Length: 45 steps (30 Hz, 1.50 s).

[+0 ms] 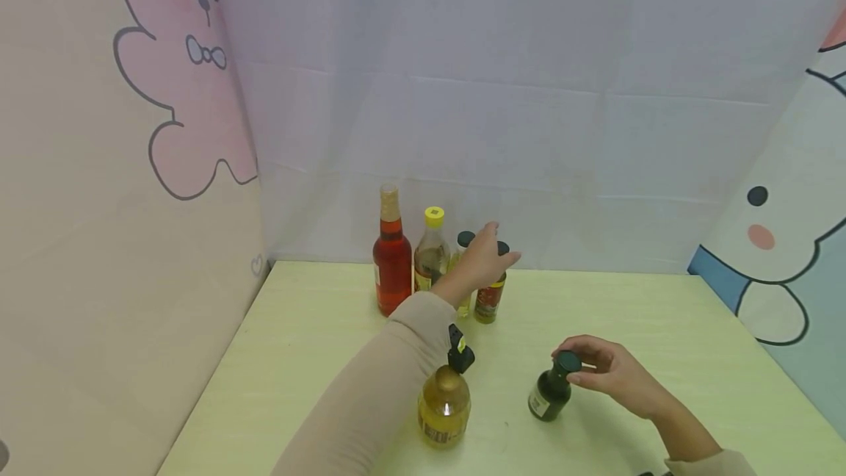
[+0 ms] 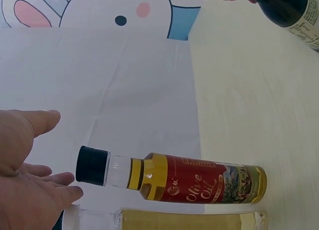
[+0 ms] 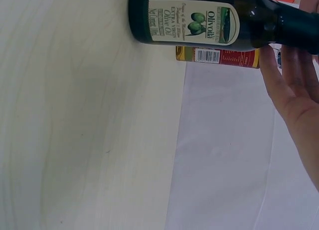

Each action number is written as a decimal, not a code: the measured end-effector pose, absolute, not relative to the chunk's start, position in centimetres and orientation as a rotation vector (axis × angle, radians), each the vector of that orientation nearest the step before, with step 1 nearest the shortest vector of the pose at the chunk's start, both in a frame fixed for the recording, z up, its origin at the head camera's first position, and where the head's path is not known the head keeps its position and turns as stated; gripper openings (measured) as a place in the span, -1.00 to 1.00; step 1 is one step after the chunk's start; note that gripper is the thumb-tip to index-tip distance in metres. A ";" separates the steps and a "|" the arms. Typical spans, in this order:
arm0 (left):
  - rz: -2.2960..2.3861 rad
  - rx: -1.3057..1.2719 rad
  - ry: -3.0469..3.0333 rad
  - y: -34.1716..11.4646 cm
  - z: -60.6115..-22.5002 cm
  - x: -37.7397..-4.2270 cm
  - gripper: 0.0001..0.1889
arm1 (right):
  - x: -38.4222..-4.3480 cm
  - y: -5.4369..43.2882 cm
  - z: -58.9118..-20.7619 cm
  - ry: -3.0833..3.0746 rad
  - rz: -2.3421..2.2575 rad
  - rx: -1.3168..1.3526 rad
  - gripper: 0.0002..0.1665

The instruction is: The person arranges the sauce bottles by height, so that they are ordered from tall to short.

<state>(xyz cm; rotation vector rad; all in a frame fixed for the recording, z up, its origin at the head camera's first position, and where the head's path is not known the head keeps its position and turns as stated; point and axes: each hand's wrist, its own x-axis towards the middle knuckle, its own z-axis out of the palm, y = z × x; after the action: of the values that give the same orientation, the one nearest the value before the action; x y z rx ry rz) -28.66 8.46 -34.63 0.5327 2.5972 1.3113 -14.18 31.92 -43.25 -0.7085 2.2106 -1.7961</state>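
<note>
My left hand [image 1: 481,264] is spread at the back of the table, beside a small olive oil bottle [image 2: 199,179] with a red label and black cap. In the left wrist view its thumb and fingers stand apart near that cap, holding nothing. A slimmer bottle of yellow oil [image 2: 184,221] lies alongside, partly hidden by the hand in the head view. At the front right, my right hand [image 1: 615,374] grips a dark green olive oil bottle [image 3: 194,21] by its neck, just under the cap. Whether its base touches the table I cannot tell.
A tall bottle of red liquid [image 1: 393,270] and a yellow-capped clear bottle [image 1: 431,252] stand at the back left of my left hand. A round bottle of yellow oil [image 1: 444,406] with a black top is beside my left sleeve. Cloth walls [image 1: 529,131] bound the table.
</note>
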 end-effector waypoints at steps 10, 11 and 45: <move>1.279 0.540 2.587 7.6 -34.8 -28.4 -0.26 | -14.1 31.8 -43.2 2.222 -1.792 -0.716 -0.68; 1.277 0.546 2.583 7.5 -34.8 -28.4 -0.26 | -14.1 31.8 -43.2 2.223 -1.793 -0.718 -0.68; 1.394 0.723 2.426 3.5 -33.8 -26.2 -0.26 | -14.1 31.9 -43.3 2.235 -1.798 -0.723 -0.68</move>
<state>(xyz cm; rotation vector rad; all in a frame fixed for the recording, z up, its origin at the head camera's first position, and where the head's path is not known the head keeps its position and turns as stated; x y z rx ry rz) -26.19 3.50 -33.80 0.7226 2.4260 1.3939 -14.07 31.86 -43.30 -0.7229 2.2346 -1.7982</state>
